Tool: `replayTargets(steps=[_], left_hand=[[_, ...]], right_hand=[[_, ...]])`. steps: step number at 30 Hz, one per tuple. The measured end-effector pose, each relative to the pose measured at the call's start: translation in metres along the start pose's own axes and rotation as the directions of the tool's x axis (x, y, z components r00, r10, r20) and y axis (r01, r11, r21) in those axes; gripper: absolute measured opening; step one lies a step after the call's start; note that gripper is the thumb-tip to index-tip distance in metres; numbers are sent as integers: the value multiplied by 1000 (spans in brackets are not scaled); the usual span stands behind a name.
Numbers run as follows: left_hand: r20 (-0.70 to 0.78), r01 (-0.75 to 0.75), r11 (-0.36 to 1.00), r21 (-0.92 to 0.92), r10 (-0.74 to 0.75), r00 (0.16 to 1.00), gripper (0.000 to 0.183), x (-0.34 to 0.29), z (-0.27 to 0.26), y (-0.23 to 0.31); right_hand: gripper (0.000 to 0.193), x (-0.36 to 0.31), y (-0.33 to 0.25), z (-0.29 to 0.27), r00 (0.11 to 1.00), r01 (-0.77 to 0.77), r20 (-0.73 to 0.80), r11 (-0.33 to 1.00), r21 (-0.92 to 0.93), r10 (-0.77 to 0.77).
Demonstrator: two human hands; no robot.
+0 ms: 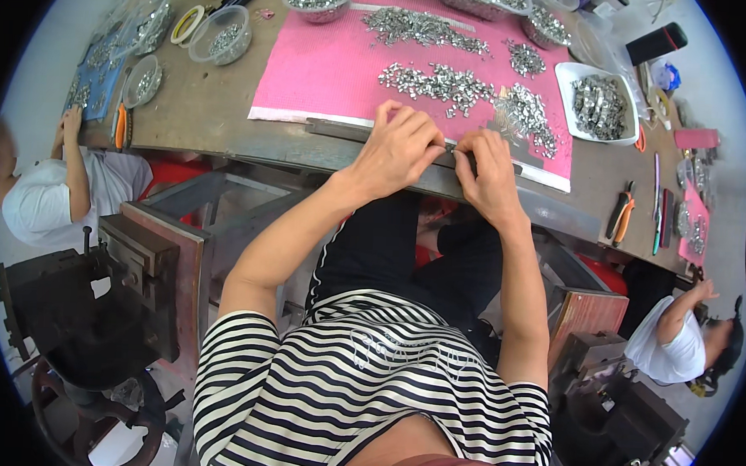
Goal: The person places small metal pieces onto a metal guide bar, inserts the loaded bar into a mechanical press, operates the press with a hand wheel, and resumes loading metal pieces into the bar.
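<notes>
My left hand (400, 147) is pinched at the table's front edge, its fingertips over a dark metal bar (336, 130). Close beside it, my right hand (488, 173) is also closed, thumb and fingertips together over the same bar. Whatever small piece lies between the fingertips is too small and hidden to name. Just beyond the hands, small shiny metal pieces (438, 84) lie in piles on a pink ribbed mat (313, 72). Another pile of metal pieces (529, 119) sits beyond my right hand.
A white tray (563, 75) of metal parts stands at the right, with orange-handled pliers (619, 215) nearer. Clear tubs (200, 46) of parts stand at the left. People in white shirts (50, 198) sit at both sides. Dark machines (87, 304) flank me below the table.
</notes>
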State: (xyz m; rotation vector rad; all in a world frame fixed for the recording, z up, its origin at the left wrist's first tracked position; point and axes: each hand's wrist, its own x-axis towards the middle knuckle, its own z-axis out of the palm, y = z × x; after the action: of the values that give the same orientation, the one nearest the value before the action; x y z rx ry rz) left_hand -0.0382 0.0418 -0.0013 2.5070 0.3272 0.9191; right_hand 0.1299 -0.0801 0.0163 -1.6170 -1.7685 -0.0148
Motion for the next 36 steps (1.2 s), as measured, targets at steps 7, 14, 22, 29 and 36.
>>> replayTargets(steps=[7,14,22,29,36], left_hand=[[-34,-19,999,-33,18,999,9,-1,6,1],[-49,66,994,-83,-70,996,16,-1,-6,-10],[265,205,913,353,-307,914,55,2,-28,-27],[126,277,950,143,-295,947,34,-16,-44,-20],[-146,302,936,182,-278,949,10,-1,-33,-35]], right_hand=[[20,-3,-1,6,993,113,-19,985,-130,-117],[14,-6,3,2,997,3,-74,999,46,1],[12,10,4,7,992,-99,-75,995,6,99],[10,46,15,25,998,5,-67,996,-90,-11],[8,60,9,49,1000,-11,-3,997,-74,11]])
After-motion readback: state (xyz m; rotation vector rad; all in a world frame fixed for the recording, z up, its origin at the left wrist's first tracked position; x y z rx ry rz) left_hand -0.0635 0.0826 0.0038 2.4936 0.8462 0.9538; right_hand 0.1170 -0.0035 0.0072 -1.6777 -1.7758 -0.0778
